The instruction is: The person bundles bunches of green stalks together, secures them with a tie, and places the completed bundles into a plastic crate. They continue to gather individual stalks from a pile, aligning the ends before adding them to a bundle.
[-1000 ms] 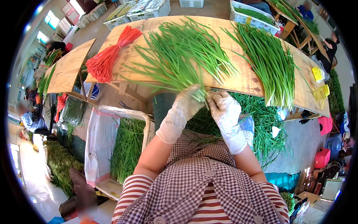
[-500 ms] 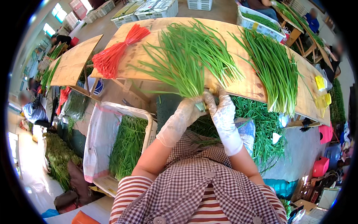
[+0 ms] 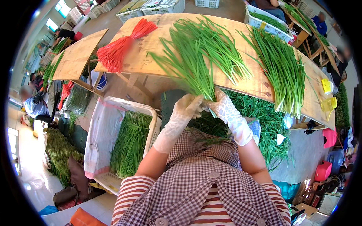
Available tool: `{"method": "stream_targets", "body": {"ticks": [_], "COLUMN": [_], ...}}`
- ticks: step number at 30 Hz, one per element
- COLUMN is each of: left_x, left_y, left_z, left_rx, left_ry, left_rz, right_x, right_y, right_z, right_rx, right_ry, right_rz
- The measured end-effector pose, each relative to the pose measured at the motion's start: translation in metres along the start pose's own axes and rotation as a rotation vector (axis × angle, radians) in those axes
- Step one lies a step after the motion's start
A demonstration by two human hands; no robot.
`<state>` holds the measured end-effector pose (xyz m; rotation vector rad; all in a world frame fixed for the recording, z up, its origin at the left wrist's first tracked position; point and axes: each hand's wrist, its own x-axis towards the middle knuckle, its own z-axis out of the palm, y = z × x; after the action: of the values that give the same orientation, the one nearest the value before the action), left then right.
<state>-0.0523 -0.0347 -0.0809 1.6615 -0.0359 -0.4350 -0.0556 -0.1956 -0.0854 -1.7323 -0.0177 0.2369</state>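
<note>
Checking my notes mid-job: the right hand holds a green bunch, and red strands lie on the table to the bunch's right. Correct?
Wrong side: the head view shows red strands on the table, left of the green bunch the right hand holds.

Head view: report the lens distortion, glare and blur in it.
In the head view, the long pale wooden table bows and black fills the corners; in the same view, sunlight washes out the pale floor at left, and the held bunch of long green leaves looks slightly blurred.
</note>
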Motion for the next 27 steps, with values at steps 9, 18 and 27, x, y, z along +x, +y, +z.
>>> {"method": "stream_targets", "body": {"ticks": [9,18,27], "left_x": [0.034,-0.001,0.047], "left_y": [-0.036,-0.014,0.041], "left_z": [-0.044,-0.086,0.031], "left_rx": [-0.252,0.930,-1.225], "left_ry": [0.375,0.645,-0.458], "left_rz": [0.123,0.157,0.102], "right_x": [-0.099,-0.129,0.013], "right_y": [0.003,-0.136,-0.066], "right_z": [-0.062,-0.125,-0.007], "right_rx": [-1.124,-0.130,-1.523], "right_ry": [-0.269,0.251,0.415], "right_rz": [0.039,-0.133,-0.596]}}
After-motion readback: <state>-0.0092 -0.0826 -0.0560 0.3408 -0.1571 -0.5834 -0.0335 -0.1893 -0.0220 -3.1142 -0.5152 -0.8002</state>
